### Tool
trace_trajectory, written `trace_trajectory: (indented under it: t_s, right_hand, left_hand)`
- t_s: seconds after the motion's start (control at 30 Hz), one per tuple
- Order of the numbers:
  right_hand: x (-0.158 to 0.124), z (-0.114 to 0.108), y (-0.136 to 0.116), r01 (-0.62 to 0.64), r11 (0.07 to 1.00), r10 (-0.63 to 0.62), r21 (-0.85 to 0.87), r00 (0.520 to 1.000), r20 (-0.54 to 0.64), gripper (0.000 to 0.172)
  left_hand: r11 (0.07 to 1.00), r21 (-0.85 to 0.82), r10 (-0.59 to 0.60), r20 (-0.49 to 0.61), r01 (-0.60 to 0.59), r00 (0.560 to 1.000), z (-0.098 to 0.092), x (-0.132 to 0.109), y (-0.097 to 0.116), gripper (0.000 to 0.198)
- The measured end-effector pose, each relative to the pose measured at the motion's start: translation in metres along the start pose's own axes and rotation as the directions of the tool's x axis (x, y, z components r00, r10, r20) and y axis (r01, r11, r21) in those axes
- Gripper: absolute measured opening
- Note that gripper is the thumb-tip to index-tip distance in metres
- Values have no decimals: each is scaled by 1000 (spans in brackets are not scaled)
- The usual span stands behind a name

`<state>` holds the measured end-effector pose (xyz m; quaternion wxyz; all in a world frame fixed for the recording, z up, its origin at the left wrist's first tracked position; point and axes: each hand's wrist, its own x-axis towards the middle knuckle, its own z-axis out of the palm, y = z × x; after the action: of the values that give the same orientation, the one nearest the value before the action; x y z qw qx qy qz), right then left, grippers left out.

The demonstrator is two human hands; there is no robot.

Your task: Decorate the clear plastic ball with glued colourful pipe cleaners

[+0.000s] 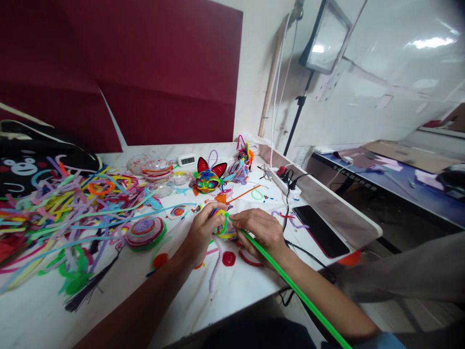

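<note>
My left hand is closed round a small ball covered in coloured pipe cleaners, above the white table. On its right side, my right hand pinches a long bright green pipe cleaner. One end of that strand lies against the ball; the other runs down past my right forearm out of view. My fingers hide part of the ball. Below the hands lie a lilac pipe cleaner and a red coil. A finished-looking ornament with red ears stands behind them.
A tangled heap of pipe cleaners spreads over the left side, beside a striped dome. To the right lie a black phone and a power strip with cables. A raised panel edges the table.
</note>
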<state>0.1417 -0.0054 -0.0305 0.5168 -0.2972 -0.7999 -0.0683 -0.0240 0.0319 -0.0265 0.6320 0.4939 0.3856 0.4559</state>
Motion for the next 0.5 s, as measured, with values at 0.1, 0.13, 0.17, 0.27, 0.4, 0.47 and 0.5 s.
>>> trace_trajectory:
  t_s: [0.1,0.13,0.17,0.27,0.4,0.47,0.5]
  right_hand:
    - [-1,0,1,23,1000,-24,-15,1000,-9,13]
    - [-1,0,2,31,999,-31,-27,1000,-1,13]
    - [-1,-1,2,41,998,-40,-40,999,12,13]
    - [-1,-2,3,60,996,-57,-69,997,45,13]
    - [1,-4,2,79,993,-73,-93,995,70,12]
    - [2,-4,2,93,990,-85,-108,993,78,12]
    - [2,-4,2,97,989,-89,-114,993,76,12]
  left_hand:
    - [999,39,24,-9,-23,1000,0,0,-2,36]
    - [998,52,31,-11,-30,999,0,0,-3,36]
    - [997,61,37,-11,-36,999,0,0,-3,35]
    - [996,75,57,-15,-56,998,-1,1,-4,33]
    - [991,101,85,-19,-83,996,0,1,-4,30]
    - [990,111,92,-25,-89,995,0,0,-4,27]
    - [990,112,93,-25,-90,995,0,0,-4,25]
